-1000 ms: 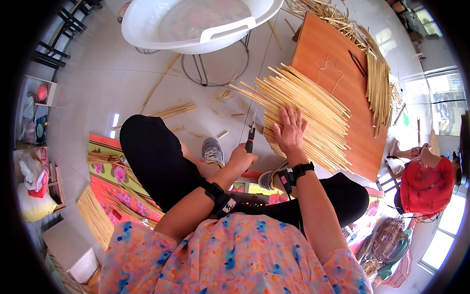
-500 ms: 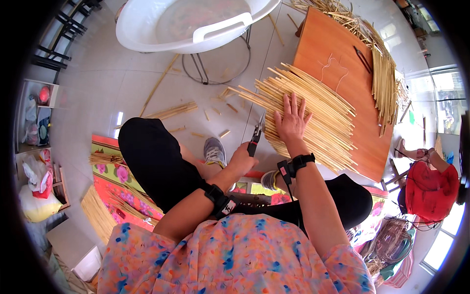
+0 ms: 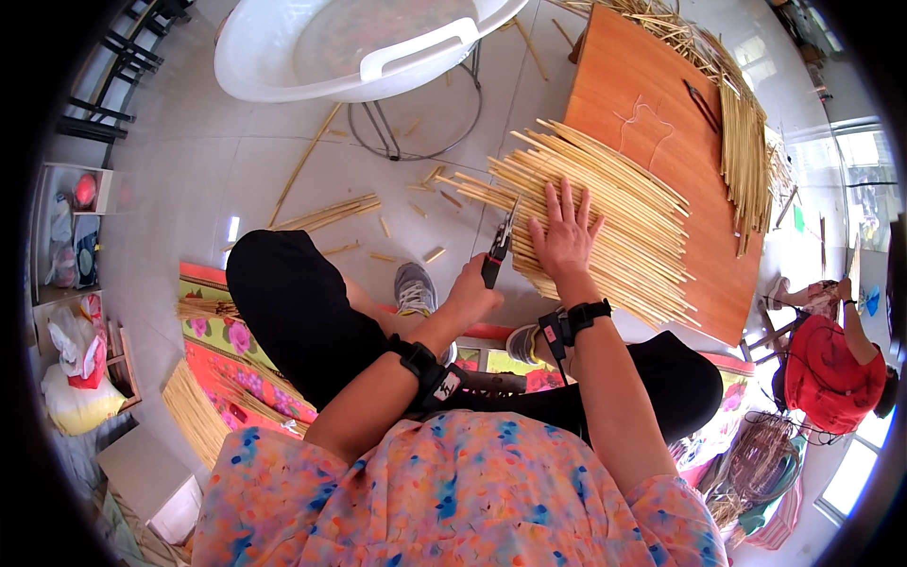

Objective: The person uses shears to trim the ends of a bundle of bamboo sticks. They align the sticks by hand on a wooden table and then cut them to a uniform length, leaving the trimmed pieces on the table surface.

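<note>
My left hand [image 3: 472, 298] is wrapped round a pair of dark-handled pruning shears [image 3: 499, 250] with a red detail. Their metal tips point up at the uneven left ends of a layer of straw-coloured stalks [image 3: 624, 203]. Whether the blades have a stalk between them is too small to tell. Flat on that layer rests my right hand [image 3: 567, 236], fingers spread, near its left edge. The stalks lie side by side on an orange-brown wooden board [image 3: 718, 274] and overhang its left edge.
A white tub [image 3: 283, 80] stands on a metal ring stand [image 3: 416, 156] ahead. Cut stalk pieces [image 3: 331, 213] litter the tiled floor. A dark hand tool [image 3: 701, 106], a loose thread [image 3: 647, 123] and a stalk bundle [image 3: 744, 170] lie on the board. At right sits a person in red [image 3: 827, 369].
My left hand has brought the shears slightly up and right, closer to the stalk ends. My right hand stays in place. The person in red has raised an arm into view.
</note>
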`<state>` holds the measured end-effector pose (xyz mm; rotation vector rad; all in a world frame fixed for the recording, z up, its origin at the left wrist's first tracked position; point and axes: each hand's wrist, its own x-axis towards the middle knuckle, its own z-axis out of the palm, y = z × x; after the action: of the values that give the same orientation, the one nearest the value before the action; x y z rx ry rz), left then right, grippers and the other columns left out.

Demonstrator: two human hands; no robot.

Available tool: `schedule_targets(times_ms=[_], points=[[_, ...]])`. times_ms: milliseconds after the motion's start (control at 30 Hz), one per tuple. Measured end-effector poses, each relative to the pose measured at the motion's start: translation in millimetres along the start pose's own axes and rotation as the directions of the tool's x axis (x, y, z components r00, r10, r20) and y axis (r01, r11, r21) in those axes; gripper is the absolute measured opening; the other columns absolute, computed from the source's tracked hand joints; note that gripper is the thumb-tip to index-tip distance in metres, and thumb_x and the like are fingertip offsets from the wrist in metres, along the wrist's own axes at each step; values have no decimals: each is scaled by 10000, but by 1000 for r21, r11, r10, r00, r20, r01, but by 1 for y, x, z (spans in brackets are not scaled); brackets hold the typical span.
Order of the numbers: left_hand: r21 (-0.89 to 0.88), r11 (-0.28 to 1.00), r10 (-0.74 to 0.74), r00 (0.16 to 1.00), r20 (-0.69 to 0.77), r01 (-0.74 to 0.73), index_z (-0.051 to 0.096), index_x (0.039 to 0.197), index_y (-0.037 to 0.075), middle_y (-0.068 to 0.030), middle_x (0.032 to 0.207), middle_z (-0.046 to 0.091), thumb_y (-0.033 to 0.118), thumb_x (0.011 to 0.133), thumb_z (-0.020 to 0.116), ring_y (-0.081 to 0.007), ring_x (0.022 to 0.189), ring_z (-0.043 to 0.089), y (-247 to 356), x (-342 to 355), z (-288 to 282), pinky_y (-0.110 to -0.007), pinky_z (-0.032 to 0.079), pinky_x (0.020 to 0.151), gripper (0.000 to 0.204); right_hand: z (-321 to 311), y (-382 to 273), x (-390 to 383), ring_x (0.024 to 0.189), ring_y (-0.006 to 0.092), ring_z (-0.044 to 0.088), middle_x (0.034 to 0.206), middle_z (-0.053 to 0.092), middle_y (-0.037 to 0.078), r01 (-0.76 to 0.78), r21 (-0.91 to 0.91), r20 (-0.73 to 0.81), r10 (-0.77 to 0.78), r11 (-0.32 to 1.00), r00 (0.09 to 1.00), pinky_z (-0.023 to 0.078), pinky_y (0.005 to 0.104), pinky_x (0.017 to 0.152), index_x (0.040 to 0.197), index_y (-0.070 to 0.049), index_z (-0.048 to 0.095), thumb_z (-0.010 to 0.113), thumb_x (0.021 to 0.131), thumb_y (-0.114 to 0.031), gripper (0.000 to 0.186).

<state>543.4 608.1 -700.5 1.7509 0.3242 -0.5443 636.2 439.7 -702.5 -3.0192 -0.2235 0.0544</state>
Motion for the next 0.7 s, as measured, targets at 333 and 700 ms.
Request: schedule_targets(times_ms=[333, 700], points=[[-95, 994, -42, 999, 30, 44, 390, 1329, 15, -47, 769, 498, 49, 642, 633, -142, 630, 494, -6, 1, 6, -271, 415, 550, 730, -2, -1, -1, 1420, 357, 83, 1541, 186, 21, -6, -5, 8, 6, 1000, 1000, 62, 640, 1084, 1446, -218, 306, 456, 887, -493, 640], [-91, 988, -117, 991, 67, 123, 449, 1271, -5, -150, 818, 601, 82, 615, 650, -265, 747, 602, 2, 4, 2, -333, 471, 666, 691, -2, 0, -1, 1419, 359, 87, 1537, 201, 25, 8, 1, -12, -8, 1000, 1000, 71, 650, 1078, 1444, -222, 311, 469, 879, -486, 642]])
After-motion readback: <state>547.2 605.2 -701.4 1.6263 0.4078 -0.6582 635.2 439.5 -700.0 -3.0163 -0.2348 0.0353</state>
